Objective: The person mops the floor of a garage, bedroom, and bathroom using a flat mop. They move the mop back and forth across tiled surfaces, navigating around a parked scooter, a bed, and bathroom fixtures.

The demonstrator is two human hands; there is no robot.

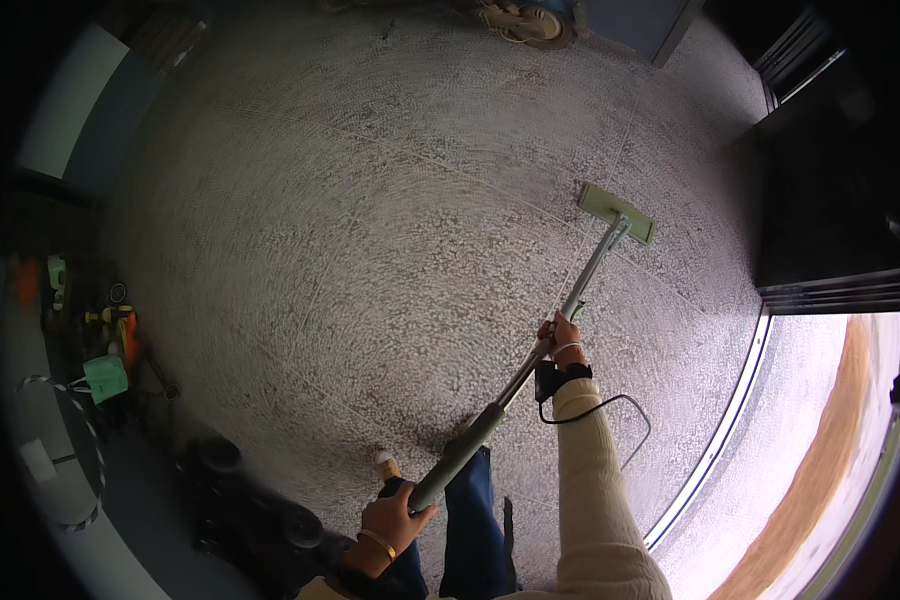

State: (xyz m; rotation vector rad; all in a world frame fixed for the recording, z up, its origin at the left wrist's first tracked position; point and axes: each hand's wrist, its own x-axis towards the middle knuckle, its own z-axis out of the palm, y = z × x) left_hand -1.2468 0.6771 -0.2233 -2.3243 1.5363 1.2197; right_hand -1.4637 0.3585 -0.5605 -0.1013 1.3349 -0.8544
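A flat mop [505,388] slants across the view, its long metal pole running from my body up to the right. Its green rectangular head [598,203] rests on the speckled floor. My left hand [395,520], with a gold bangle at the wrist, is closed round the thick dark green grip at the near end. Farther up the pole, my right hand [560,335] is wrapped round the metal tube. A black device with a cable is strapped at my right wrist, below a pale bracelet.
A doorway [760,430] with a pale sill opens at the right, beside dark furniture [830,220]. Part of a wheeled vehicle [535,22] stands at the far edge. To the left are a green container [105,378], a looped cord [98,450] and a dark wheeled object [260,500].
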